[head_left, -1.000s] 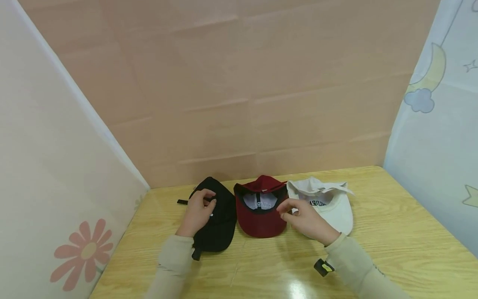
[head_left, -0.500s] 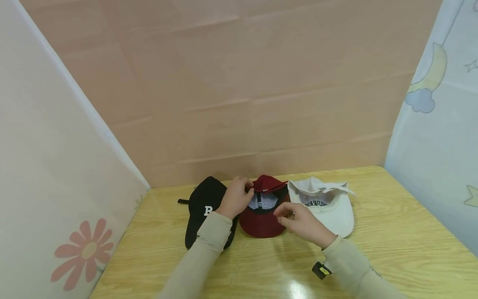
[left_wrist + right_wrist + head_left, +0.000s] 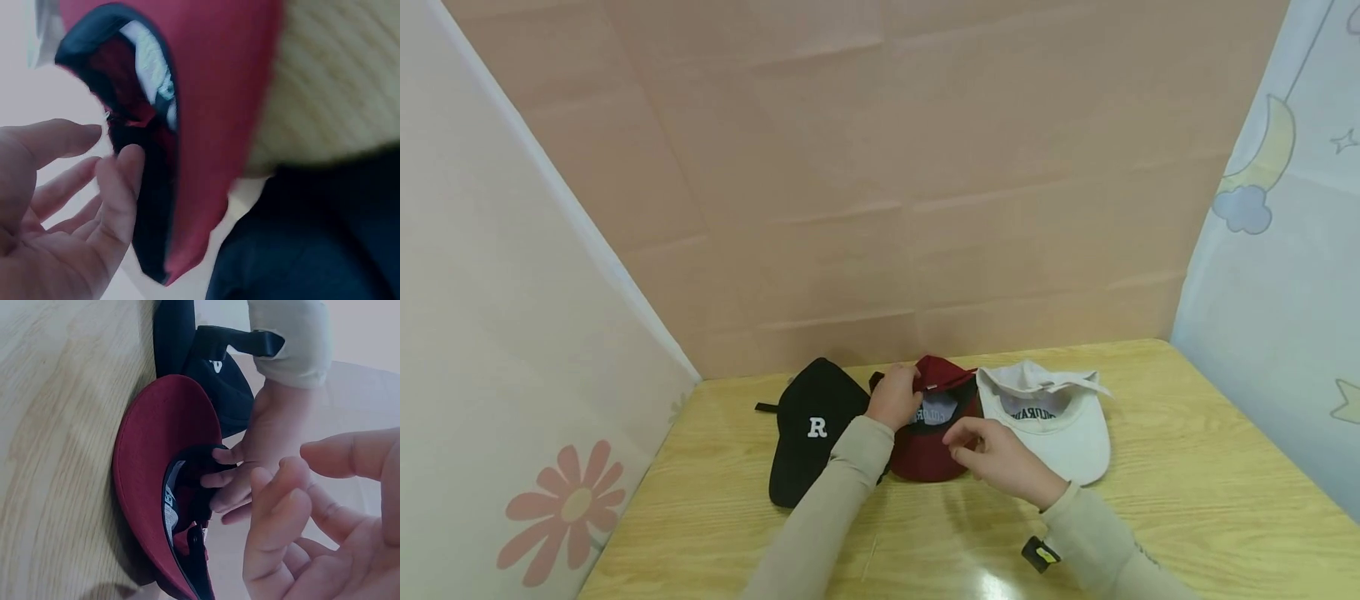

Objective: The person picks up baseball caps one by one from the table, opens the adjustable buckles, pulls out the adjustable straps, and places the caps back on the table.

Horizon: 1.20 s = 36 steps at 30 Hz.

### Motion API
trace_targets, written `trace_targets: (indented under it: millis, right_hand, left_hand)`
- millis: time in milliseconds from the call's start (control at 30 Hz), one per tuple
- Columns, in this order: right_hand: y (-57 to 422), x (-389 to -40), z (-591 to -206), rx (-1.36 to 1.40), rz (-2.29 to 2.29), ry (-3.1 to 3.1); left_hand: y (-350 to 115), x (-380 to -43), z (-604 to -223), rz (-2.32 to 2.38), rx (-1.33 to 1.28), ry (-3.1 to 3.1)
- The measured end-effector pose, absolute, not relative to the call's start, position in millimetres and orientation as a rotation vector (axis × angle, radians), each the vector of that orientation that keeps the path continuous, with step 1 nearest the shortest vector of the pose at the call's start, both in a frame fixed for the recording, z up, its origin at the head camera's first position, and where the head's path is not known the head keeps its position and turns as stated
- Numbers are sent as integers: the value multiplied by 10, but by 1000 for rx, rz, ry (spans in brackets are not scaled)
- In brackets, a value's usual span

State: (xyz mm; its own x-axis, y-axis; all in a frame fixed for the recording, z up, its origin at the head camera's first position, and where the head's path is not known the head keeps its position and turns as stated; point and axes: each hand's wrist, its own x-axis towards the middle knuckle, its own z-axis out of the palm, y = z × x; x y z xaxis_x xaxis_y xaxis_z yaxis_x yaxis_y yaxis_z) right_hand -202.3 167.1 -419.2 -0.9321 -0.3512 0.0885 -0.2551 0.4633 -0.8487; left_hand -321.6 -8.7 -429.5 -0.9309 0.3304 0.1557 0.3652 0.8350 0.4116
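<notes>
"Red cap (image 3: pixel 927 452) front and centre, middle of the row on the wooden table (image 3: pixel 700 517), brim to the near side, hollow showing!"

"Flanked on both sides, too: black cap (image 3: pixel 816 396) to the left, white cap (image 3: pixel 1067 450) to the right. Which step, then?"

"Getting a hold, by the look of it. Left hand (image 3: pixel 895 398) right in at the far left edge of that hollow."

"Clamped on already?"

"Not judging by the left wrist view! Thumb (image 3: pixel 81 137) well clear of the fingers, a plain gap between, one fingertip (image 3: pixel 130 157) over the dark inner band (image 3: pixel 153 231). Touching or just beside? Cannot tell."

"And the next move?"

"Calls for a pinch, most likely: fingers inside the hollow, thumb outside, cloth between. Soft rim, though, liable to fold under a clumsy grab."

"Now the pose, quickly!"

"Left forearm slanting in from the near left, across the black cap's right side, fingers softly bent. Right hand (image 3: pixel 996 454) raised on the near side, in line with the meeting of red and white, forearm angled in from the near right."

"Anything in those right fingers?"

"Nothing held! Loosely curled, thumb tip just beside the forefinger's. Meeting or a hair apart? Hard to tell."
</notes>
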Motion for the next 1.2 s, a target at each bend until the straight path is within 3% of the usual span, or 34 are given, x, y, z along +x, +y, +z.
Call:
trace_targets:
  millis: [367, 933, 1200]
  right_hand:
    - [1642, -1999, -4190, -580, -1478, 2590]
    - [1612, -1980, -4147, -584, -1503, 2610]
    - [1625, -2027, -4050, -415, -1452, 2919]
  left_hand:
    - [-81, -3201, -4536, -252, -502, -2781]
    - [-140, -3015, -4327, -562, -492, -2638]
    - [-221, -2765, -4206, -656, -571, -2586]
